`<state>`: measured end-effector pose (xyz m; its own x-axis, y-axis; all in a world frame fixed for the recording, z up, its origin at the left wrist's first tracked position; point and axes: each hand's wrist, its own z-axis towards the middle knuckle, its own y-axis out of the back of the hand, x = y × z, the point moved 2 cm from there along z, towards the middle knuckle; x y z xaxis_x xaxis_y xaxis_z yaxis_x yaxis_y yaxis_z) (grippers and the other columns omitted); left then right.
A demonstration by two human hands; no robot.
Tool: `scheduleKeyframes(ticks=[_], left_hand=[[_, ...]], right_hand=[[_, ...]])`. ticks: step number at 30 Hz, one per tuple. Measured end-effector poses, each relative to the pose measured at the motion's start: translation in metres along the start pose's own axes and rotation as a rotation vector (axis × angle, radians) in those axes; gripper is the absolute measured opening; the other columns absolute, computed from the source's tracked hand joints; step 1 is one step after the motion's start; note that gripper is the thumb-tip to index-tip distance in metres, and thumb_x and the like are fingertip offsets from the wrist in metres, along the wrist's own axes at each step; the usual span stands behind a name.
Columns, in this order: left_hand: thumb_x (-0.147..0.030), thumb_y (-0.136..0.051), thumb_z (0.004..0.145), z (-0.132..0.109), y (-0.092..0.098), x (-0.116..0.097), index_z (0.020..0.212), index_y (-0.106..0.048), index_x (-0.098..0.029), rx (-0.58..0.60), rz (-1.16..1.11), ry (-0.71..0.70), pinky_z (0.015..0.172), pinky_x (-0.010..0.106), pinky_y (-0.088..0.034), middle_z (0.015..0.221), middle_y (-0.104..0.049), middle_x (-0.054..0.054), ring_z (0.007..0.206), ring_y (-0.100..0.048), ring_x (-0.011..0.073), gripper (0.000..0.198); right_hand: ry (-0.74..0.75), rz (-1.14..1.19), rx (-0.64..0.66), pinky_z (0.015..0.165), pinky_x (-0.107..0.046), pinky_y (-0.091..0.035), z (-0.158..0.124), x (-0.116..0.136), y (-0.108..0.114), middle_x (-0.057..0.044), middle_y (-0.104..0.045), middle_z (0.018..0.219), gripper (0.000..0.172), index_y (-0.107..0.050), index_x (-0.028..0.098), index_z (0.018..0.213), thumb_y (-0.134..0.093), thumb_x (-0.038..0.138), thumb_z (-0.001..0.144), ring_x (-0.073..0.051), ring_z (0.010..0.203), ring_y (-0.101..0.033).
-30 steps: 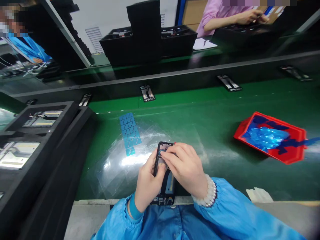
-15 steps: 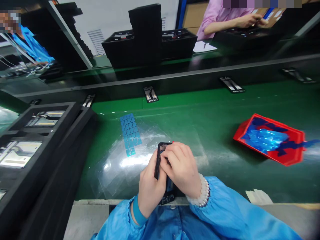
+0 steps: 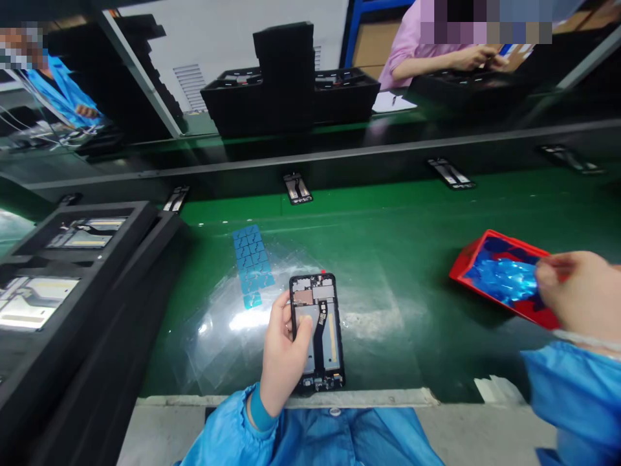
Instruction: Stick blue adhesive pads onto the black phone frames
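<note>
My left hand (image 3: 286, 353) is closed around the left side of an opened phone (image 3: 332, 336), its thumb lying across the inside. The phone's black frame, circuit boards and a dark ribbon cable show. Over the right part of a red bin (image 3: 478, 255) is my right hand (image 3: 579, 291), fingers curled and pinched together; what they hold, if anything, is hidden. Crumpled blue film (image 3: 509, 278) fills the bin. On the green work surface, left of the phone, lies a sheet of blue stickers (image 3: 252, 259) on clear plastic sheets (image 3: 218, 343).
Black foam trays (image 3: 130, 223) with phone parts stand at the left. Several opened phones (image 3: 298, 188) lean along the back ledge. Beyond it are black boxes (image 3: 291, 97) and a co-worker in a pink sleeve (image 3: 412, 55); another person in blue (image 3: 63, 94) is at far left.
My right hand has left the phone and moved right to the red bin. The phone's inside is now uncovered, still in my left hand.
</note>
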<state>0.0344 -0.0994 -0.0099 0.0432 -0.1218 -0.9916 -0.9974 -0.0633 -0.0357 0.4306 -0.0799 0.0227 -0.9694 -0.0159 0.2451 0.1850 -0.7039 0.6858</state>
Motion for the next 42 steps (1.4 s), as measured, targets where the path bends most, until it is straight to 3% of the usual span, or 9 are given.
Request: scheduleKeyframes(ticks=[2, 5, 8, 10, 13, 20, 23, 35, 42], left_hand=[[-0.023, -0.053, 0.084, 0.000, -0.002, 0.001, 0.123, -0.039, -0.019, -0.006, -0.003, 0.003, 0.090, 0.029, -0.048, 0.114, -0.065, 0.008, 0.105, -0.062, 0.0168, 0.042], [-0.023, -0.054, 0.083, 0.000, -0.006, 0.000, 0.120, -0.040, -0.019, -0.022, 0.030, -0.014, 0.092, 0.031, -0.047, 0.114, -0.065, 0.009, 0.106, -0.061, 0.0177, 0.039], [-0.021, -0.053, 0.083, -0.001, -0.010, 0.000, 0.118, -0.040, -0.019, -0.016, 0.073, -0.041, 0.091, 0.032, -0.048, 0.113, -0.065, 0.009, 0.105, -0.062, 0.0180, 0.037], [-0.020, -0.053, 0.084, -0.003, -0.012, 0.000, 0.118, -0.040, -0.019, -0.010, 0.093, -0.059, 0.088, 0.031, -0.049, 0.113, -0.065, 0.009, 0.105, -0.062, 0.0183, 0.037], [-0.022, -0.052, 0.085, -0.008, -0.012, 0.002, 0.118, -0.040, -0.019, -0.027, 0.112, -0.085, 0.089, 0.032, -0.050, 0.115, -0.064, 0.011, 0.107, -0.061, 0.0196, 0.035], [-0.023, -0.053, 0.086, -0.013, -0.012, 0.005, 0.116, -0.044, -0.020, -0.036, 0.115, -0.143, 0.090, 0.033, -0.050, 0.115, -0.065, 0.011, 0.108, -0.061, 0.0203, 0.032], [-0.023, -0.053, 0.086, -0.010, -0.012, 0.003, 0.117, -0.044, -0.020, -0.052, 0.113, -0.154, 0.091, 0.033, -0.050, 0.118, -0.063, 0.011, 0.110, -0.060, 0.0207, 0.033], [-0.022, -0.053, 0.084, -0.007, -0.013, 0.009, 0.119, -0.045, -0.018, -0.024, 0.091, -0.072, 0.091, 0.035, -0.050, 0.113, -0.066, 0.010, 0.107, -0.061, 0.0205, 0.036], [-0.029, -0.055, 0.084, -0.005, -0.008, 0.006, 0.119, -0.047, -0.019, 0.028, 0.124, -0.080, 0.091, 0.033, -0.050, 0.115, -0.064, 0.010, 0.110, -0.060, 0.0219, 0.038]], right_hand=[[0.027, -0.171, 0.020, 0.048, -0.036, -0.020, 0.001, 0.000, 0.003, -0.007, -0.041, 0.052, 0.020, -0.066, 0.024, 0.089, -0.047, 0.022, 0.081, -0.027, 0.064, -0.052], [0.031, -0.218, -0.039, 0.050, -0.037, -0.029, -0.012, 0.063, 0.004, -0.010, -0.053, 0.063, 0.027, -0.063, 0.021, 0.102, -0.046, 0.018, 0.081, -0.027, 0.070, -0.055], [0.276, 0.256, 0.119, 0.070, -0.039, -0.045, -0.035, 0.160, -0.008, -0.010, -0.062, 0.087, 0.025, -0.060, 0.020, 0.103, -0.048, 0.011, 0.083, -0.024, 0.083, -0.056], [0.410, 0.473, 0.285, 0.071, -0.034, -0.048, -0.050, 0.212, -0.020, -0.008, -0.060, 0.090, 0.026, -0.060, 0.020, 0.106, -0.048, 0.012, 0.084, -0.019, 0.083, -0.054], [0.396, 0.535, 0.300, 0.075, -0.032, -0.046, -0.064, 0.249, -0.034, -0.006, -0.059, 0.087, 0.026, -0.062, 0.021, 0.108, -0.048, 0.015, 0.087, -0.018, 0.084, -0.051], [0.356, 0.502, 0.163, 0.079, -0.036, -0.042, -0.061, 0.245, -0.033, -0.006, -0.057, 0.082, 0.017, -0.068, 0.020, 0.093, -0.054, 0.017, 0.084, -0.020, 0.089, -0.048], [0.371, 0.398, 0.123, 0.081, -0.038, -0.042, -0.063, 0.246, -0.033, -0.007, -0.060, 0.090, 0.025, -0.066, 0.021, 0.102, -0.051, 0.013, 0.084, -0.021, 0.091, -0.047], [0.341, 0.285, 0.250, 0.085, -0.038, -0.042, -0.074, 0.259, -0.034, -0.011, -0.063, 0.095, 0.030, -0.061, 0.014, 0.111, -0.041, 0.012, 0.088, -0.023, 0.098, -0.048], [0.544, 0.333, 0.239, 0.088, -0.040, -0.041, -0.056, 0.251, -0.038, -0.008, -0.062, 0.101, 0.028, -0.063, 0.020, 0.107, -0.043, 0.014, 0.088, -0.022, 0.101, -0.046]])
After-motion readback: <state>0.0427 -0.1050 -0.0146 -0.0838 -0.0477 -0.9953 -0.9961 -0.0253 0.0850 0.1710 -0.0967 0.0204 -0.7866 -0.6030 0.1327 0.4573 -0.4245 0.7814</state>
